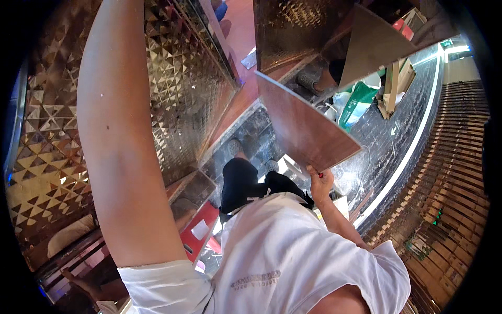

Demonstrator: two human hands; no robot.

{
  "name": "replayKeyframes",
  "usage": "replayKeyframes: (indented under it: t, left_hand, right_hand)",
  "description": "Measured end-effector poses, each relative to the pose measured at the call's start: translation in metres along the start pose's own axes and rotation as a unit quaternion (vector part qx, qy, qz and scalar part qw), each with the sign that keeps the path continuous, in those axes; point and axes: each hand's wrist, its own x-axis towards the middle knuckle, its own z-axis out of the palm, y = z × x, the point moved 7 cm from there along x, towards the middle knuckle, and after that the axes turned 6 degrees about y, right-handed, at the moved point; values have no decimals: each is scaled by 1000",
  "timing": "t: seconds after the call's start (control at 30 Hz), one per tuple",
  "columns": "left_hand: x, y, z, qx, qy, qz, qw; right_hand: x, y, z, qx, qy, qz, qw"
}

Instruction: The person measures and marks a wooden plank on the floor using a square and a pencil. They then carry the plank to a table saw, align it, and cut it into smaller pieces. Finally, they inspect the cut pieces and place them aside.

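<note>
My right hand [320, 183] is closed at the lower corner of a thin, reddish-brown board [306, 123] with a pale edge, which stands tilted in front of me. Something small and red shows by the fingers, too small to name. My left arm [123, 136] stretches up past the top edge of the picture, so its hand is out of sight. Beside that arm runs a wall of shiny, gold-brown faceted tiles [172, 78].
A green and white bag [358, 104] and broken cardboard [397, 86] lie on the dark floor at right. A slatted brown wall [444, 172] curves along the right side. Low at left is a red surface [201, 230]. Another dark triangular panel [374, 44] shows at upper right, perhaps a reflection.
</note>
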Motion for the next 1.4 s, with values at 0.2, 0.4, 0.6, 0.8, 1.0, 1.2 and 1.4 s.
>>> replayKeyframes:
  t: [0.2, 0.4, 0.6, 0.8, 1.0, 1.2, 1.4]
  left_hand:
    - [24, -24, 25, -236, -78, 13, 968]
    - [83, -82, 74, -125, 8, 157, 980]
    - [145, -160, 140, 33, 90, 166, 981]
    - [180, -187, 117, -5, 72, 72, 995]
    - [221, -237, 114, -109, 118, 47, 986]
    - [239, -246, 129, -72, 214, 70, 972]
    - [254, -252, 146, -166, 264, 47, 949]
  right_hand:
    - [31, -26, 71, -27, -44, -52, 997]
    - [78, -62, 169, -32, -81, -41, 995]
    - [148, -99, 276, -56, -127, -35, 990]
    - [228, -143, 391, -72, -127, -106, 984]
    - [319, -212, 449, -5, -49, -21, 999]
    - [443, -202, 482, 9, 130, 16, 991]
    - [561, -193, 503, 155, 239, 16, 958]
